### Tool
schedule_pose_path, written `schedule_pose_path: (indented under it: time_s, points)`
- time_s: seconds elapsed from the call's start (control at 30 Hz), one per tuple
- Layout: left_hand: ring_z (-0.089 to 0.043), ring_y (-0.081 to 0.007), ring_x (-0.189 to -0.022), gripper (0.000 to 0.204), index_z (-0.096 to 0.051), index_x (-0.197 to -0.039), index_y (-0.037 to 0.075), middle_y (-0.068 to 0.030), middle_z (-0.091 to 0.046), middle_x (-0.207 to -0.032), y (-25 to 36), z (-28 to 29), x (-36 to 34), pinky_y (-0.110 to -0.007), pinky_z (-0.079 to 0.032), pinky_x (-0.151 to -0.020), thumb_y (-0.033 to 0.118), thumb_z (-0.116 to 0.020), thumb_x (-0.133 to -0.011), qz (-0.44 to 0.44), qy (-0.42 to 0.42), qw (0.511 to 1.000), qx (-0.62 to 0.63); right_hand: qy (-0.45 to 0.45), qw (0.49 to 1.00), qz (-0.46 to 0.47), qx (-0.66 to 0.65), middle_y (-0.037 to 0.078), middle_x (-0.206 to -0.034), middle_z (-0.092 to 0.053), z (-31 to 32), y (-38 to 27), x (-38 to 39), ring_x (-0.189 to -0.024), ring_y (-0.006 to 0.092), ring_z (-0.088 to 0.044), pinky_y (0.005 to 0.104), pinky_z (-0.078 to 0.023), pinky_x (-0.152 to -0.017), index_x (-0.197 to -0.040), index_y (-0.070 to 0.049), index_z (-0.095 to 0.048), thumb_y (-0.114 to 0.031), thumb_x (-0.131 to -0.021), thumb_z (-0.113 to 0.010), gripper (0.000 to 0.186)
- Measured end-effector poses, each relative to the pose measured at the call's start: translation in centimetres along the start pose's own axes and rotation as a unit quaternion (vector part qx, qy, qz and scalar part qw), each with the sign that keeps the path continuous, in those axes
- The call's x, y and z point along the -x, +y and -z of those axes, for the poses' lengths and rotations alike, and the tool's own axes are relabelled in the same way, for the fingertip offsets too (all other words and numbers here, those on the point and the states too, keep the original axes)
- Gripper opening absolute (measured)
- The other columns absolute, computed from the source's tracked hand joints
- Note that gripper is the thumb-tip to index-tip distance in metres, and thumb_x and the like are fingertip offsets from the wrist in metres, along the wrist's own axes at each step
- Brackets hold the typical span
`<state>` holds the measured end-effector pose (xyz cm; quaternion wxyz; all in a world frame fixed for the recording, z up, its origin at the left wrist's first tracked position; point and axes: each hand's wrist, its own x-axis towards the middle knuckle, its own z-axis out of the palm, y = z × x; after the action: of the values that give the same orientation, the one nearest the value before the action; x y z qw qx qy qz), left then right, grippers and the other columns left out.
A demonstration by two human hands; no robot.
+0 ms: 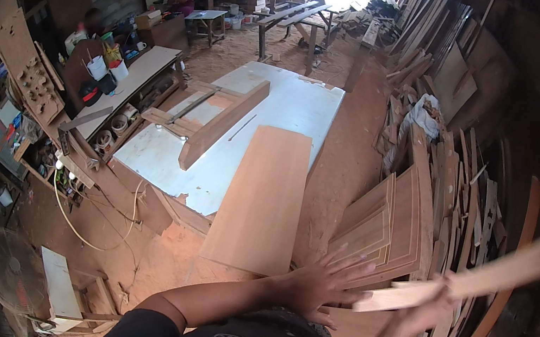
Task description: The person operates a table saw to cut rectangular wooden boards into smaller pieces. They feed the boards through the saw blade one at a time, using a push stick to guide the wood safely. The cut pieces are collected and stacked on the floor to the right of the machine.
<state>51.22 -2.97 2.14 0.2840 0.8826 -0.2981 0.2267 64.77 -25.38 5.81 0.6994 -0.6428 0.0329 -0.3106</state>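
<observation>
My right hand (431, 308), at the lower right, is wrapped round a short pale wooden board (498, 275). The board is tilted, its far end raised to the right and slightly blurred. My left hand (325, 285) reaches across my body with its fingers spread, close to the board's lower end; whether it touches the wood I cannot tell. Just beyond that hand, grooved wooden panels (410, 224) lean against the timber stack. A wide, smooth wooden panel (266, 189) lies on the pale blue worktable (302, 106) and overhangs its near edge.
A wooden frame with a thick beam (228, 122) and a thin rod (242, 128) lie on the worktable. Upright planks (471, 202) crowd the right side. At left stand a cluttered bench (131, 77), a fan (14, 268) and a looped hose (83, 241). People sit farther back.
</observation>
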Motion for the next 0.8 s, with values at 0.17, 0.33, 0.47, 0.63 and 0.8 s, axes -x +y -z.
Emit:
schedule_pose_path:
  time_s: [0.17,0.33,0.47,0.63,0.8]
  points:
    - [-0.012,-0.0602,-0.159,0.104,-0.034,-0.168,0.009,-0.0319,-0.017,-0.175,-5.6,-4.3,6.3,-0.081,-0.003,-0.121,0.062,-0.074,-0.087,0.485,-0.107,0.838,-0.226,0.231,0.889,0.07,-0.388,0.022,-0.131,-0.067,9.2,-0.2,-12.0,-0.128,0.0347,-0.064,0.0486,-0.048,-0.118,-0.146,0.008,-0.053,-0.042,-0.116,-0.041,0.06]
    - [-0.005,-0.0625,-0.159,0.103,-0.03,-0.17,0.01,-0.0327,-0.016,-0.175,-5.3,-2.6,11.8,-0.084,-0.002,-0.119,0.056,-0.073,-0.089,0.568,-0.148,0.783,-0.204,0.062,0.982,-0.142,-0.109,0.013,-0.132,-0.059,2.4,12.7,-6.1,-0.129,0.0293,-0.055,0.0468,-0.04,-0.117,-0.138,-0.003,-0.054,-0.048,-0.109,-0.052,0.053]
    - [-0.005,-0.0557,-0.162,0.103,-0.03,-0.171,0.016,-0.0271,-0.016,-0.177,-3.6,1.4,15.2,-0.078,-0.005,-0.124,0.053,-0.076,-0.086,0.486,-0.217,0.827,-0.182,-0.243,0.908,-0.34,-0.019,0.017,-0.153,-0.056,-4.4,21.3,1.6,-0.138,0.0322,-0.054,0.0468,-0.042,-0.114,-0.153,-0.005,-0.051,-0.047,-0.106,-0.063,0.064]
    - [-0.011,-0.045,-0.165,0.105,-0.03,-0.171,0.024,-0.0242,-0.019,-0.177,-5.0,9.0,23.5,-0.07,-0.009,-0.13,0.055,-0.08,-0.084,0.343,-0.254,0.899,-0.095,-0.355,0.882,-0.239,0.199,0.025,-0.157,-0.052,-13.9,24.4,3.7,-0.147,0.0385,-0.048,0.0498,-0.037,-0.12,-0.156,-0.002,-0.05,-0.062,-0.102,-0.063,0.083]
    - [-0.008,-0.0353,-0.167,0.092,-0.025,-0.173,0.028,-0.0115,-0.015,-0.181,-10.6,11.0,26.1,-0.059,-0.004,-0.134,0.073,-0.054,-0.098,0.493,-0.171,0.842,-0.138,-0.481,0.748,-0.046,0.455,0.028,-0.143,-0.063,-17.9,23.5,-1.4,-0.137,0.0395,-0.058,0.0448,-0.044,-0.115,-0.152,0.009,-0.049,-0.068,-0.097,-0.068,0.097]
